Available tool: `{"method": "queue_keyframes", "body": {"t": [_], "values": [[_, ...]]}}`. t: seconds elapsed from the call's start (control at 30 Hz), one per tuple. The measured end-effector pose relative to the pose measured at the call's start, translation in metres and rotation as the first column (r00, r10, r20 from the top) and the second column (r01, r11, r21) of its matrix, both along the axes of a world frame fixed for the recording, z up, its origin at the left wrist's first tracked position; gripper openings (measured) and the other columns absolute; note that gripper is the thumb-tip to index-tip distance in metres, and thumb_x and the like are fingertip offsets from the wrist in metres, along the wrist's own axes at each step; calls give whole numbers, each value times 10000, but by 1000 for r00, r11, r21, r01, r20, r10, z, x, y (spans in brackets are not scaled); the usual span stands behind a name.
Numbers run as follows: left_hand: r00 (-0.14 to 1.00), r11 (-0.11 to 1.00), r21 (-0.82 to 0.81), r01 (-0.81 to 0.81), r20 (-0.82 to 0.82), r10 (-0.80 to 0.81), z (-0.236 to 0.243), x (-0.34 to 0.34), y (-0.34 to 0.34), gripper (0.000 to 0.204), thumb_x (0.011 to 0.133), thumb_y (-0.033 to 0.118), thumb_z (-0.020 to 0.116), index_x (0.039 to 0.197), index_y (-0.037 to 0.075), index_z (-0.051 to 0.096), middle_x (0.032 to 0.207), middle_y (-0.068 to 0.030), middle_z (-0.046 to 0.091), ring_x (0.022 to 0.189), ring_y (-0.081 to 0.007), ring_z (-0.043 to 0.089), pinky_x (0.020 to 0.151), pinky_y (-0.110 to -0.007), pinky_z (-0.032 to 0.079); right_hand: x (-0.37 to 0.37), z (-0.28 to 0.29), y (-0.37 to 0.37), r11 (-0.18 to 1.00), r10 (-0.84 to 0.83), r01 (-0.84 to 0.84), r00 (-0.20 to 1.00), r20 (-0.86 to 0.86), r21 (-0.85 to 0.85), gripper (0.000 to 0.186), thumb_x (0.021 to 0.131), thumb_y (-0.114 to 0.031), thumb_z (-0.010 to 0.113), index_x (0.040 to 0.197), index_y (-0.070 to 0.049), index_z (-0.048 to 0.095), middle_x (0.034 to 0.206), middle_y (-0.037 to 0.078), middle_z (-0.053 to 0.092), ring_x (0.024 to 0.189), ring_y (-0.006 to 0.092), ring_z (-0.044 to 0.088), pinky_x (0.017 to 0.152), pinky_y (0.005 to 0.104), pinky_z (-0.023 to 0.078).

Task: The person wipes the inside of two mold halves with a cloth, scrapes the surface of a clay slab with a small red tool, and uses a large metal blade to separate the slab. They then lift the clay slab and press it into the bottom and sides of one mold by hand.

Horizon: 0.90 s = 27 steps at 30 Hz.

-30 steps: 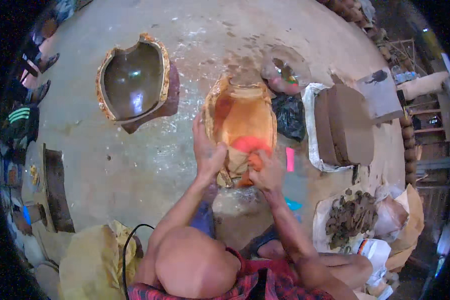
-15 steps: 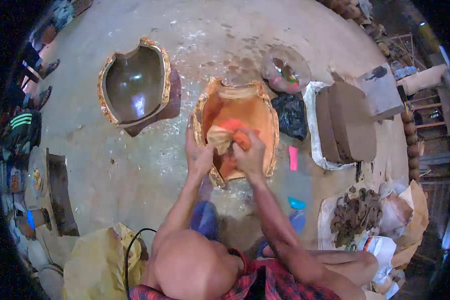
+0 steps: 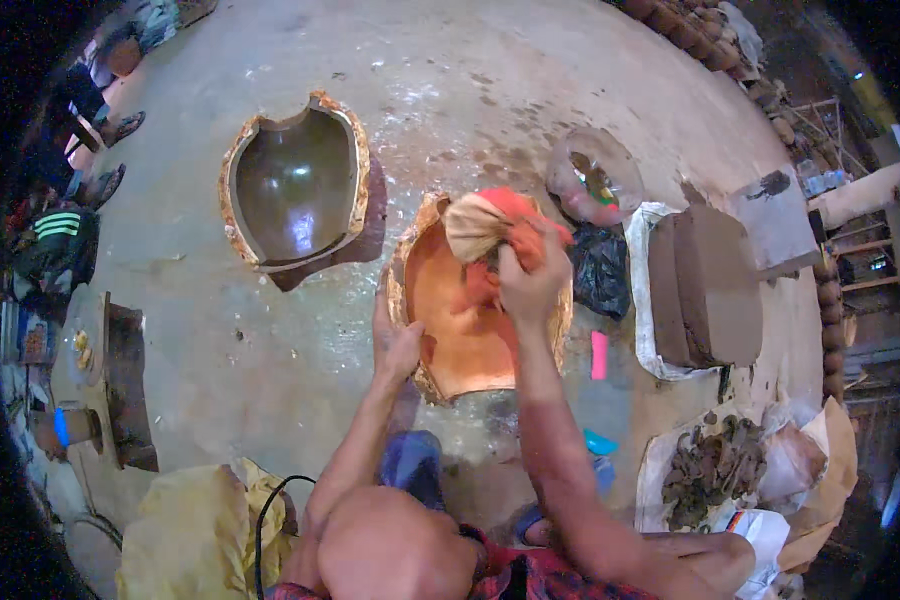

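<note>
A hollow mould half (image 3: pixel 460 345) with a rough, crusted rim and a smooth orange inside stands in front of me. My left hand (image 3: pixel 398 345) is closed on its left wall, thumb over the rim and fingers along the outside. Gripped in my right hand (image 3: pixel 532 285) is a bunched cloth pouch (image 3: pixel 478 228), beige at its bulging end and orange-red elsewhere. The pouch is above the far part of the mould's hollow. To the far left lies a second mould half (image 3: pixel 295 190), lined with smooth, shiny grey-brown clay.
A clear plastic bowl (image 3: pixel 595 175) and a black plastic bag (image 3: pixel 600 270) lie right of the mould. Beyond them a large clay block (image 3: pixel 705 290) sits on white sheeting. Pink (image 3: pixel 599 355) and teal (image 3: pixel 598 442) pieces lie nearer. Clay scraps (image 3: pixel 715 465) are at lower right.
My right hand has lifted the cloth pouch from low inside the mould up toward its far end. My left hand stays on the rim. The whole view has shifted slightly.
</note>
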State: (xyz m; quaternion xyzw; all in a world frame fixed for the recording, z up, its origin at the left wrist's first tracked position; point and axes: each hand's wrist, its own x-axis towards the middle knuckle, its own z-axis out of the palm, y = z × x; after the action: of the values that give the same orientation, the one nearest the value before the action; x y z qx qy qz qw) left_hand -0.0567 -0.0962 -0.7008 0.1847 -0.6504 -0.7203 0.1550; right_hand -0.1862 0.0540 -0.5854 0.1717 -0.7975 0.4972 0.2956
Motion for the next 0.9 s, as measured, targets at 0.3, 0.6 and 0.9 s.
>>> {"method": "queue_keyframes", "body": {"t": [0.3, 0.6, 0.9], "values": [[997, 961, 271, -55, 63, 40, 25, 6, 14, 997, 756, -187, 577, 1654, 102, 255, 1464, -153, 546, 1231, -266, 617, 964, -351, 568, -39, -8, -7, 995, 51, -55, 997, 49, 77, 301, 768, -65, 715, 1054, 19, 681, 874, 158, 731, 819, 289, 727, 787, 379, 565], [987, 978, -140, -157, -65, 149, 50, -12, 44, 957, 756, -150, 547, 1648, 53, 264, 1538, -172, 494, 1375, -317, 538, 1125, -375, 466, -63, -28, 8, 923, -135, 63, 977, 165, 381, 290, 776, -62, 730, 1060, -15, 697, 909, 183, 745, 901, 296, 752, 802, 382, 568], [986, 952, -258, -163, -74, 149, 52, -6, 51, 874, 724, -95, 536, 1573, -41, 341, 1597, -255, 385, 1534, -410, 313, 1281, -445, 240, -28, -8, 16, 900, -132, 229, 954, -269, 370, 385, 754, -78, 785, 1124, -37, 685, 960, 191, 740, 904, 414, 708, 822, 503, 550]]}}
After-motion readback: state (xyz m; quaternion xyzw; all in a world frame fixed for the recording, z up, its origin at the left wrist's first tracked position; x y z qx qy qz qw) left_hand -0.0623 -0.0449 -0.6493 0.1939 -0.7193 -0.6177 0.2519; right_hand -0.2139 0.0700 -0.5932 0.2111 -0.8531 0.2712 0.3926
